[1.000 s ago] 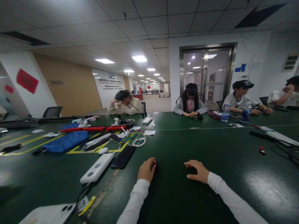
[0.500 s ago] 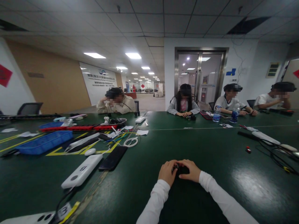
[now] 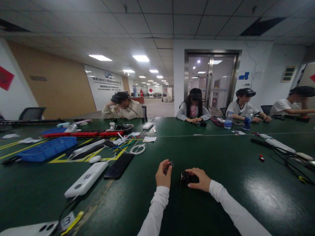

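My left hand [image 3: 163, 174] is raised a little above the green table, its thumb and fingers pinching a small dark piece [image 3: 171, 163] with a greyish edge. The kind of piece is too small to tell. To its right, my right hand [image 3: 200, 179] grips a small black device [image 3: 185, 179] at the table top, thumb on the near side and fingers on the far side. The device's left end shows some metallic detail; the rest is dark and partly covered by my fingers. A gap separates the two hands.
Left of my hands lie a black phone [image 3: 119, 166], a white power bank [image 3: 86, 179], a coiled white cable [image 3: 137, 149] and a blue tray [image 3: 48, 149]. A small red-and-black object [image 3: 261, 158] and black cables [image 3: 290, 162] lie to the right. Several people sit across the table.
My left hand has moved left and away from the black device, carrying the small dark piece. My right hand has stayed in place on the device. A person at far right has lowered an arm.
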Demonstrator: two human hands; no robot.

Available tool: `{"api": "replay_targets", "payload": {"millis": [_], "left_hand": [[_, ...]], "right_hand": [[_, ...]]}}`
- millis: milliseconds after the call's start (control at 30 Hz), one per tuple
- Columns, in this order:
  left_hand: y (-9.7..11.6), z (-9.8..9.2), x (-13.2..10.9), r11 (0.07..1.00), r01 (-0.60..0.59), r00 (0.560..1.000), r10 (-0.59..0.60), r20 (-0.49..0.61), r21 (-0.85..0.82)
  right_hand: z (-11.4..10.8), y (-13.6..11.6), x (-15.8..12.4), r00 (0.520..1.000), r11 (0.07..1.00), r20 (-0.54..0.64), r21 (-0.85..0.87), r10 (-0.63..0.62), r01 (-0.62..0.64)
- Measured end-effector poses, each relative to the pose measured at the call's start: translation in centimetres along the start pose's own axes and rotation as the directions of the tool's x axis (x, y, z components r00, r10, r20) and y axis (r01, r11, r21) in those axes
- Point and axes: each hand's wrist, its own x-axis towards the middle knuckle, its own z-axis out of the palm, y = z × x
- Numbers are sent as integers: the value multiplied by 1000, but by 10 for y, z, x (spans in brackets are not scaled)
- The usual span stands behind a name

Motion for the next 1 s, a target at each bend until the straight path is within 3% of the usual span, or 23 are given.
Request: {"api": "replay_targets", "payload": {"millis": [133,233,367,433,533,567,633,700,800,1000], "left_hand": [[-6,-8,7,990,54,985,-74,-155,-132],[-5,-5,3,989,36,992,-53,-118,-142],[5,7,-13,993,-120,984,117,138,17],[14,11,-21,959,-252,923,198,329,130],[25,13,-27,872,-426,789,227,571,242],[27,12,-28,845,-465,757,225,613,263],[27,8,-25,807,-505,737,220,639,305],[21,0,-20,793,-497,762,203,615,353],[2,-21,-6,795,-406,842,134,523,450],[-46,-100,27,727,-157,974,3,225,668]], "right_hand": [[2,2,1,1000,1000,0,13,20,-20],[5,7,3,999,999,-23,19,-28,28],[8,13,6,999,999,-15,-4,-32,32],[9,14,7,999,1000,-16,-8,-31,30],[9,14,8,999,999,-22,0,-32,32],[10,14,8,999,999,-25,8,-35,35],[10,15,8,999,999,-34,31,-43,44],[12,17,8,998,998,-42,56,-41,43],[13,18,7,1000,996,-21,82,-16,18],[10,12,-1,1000,995,-13,97,19,-18]]}}
